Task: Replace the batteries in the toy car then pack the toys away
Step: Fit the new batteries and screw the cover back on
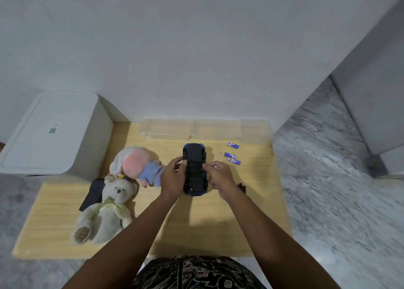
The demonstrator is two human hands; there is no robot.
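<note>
No legible txt; batteries [233, 154] blurred

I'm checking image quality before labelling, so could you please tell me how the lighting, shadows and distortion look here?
Head view: soft, even light, no glare; hands and toy car cast a diffuse shadow toward the viewer on the wooden mat; wide-angle bending bows the wall edges; battery labels too blurred to read.

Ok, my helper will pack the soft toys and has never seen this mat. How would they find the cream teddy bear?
Start at the wooden mat on the floor and go to its left half, left of the toy car. Two soft toys lie there; the teddy bear is the nearer one, on its back. It is cream all over with a pale bow, unlike the pink-faced doll in blue.
</note>
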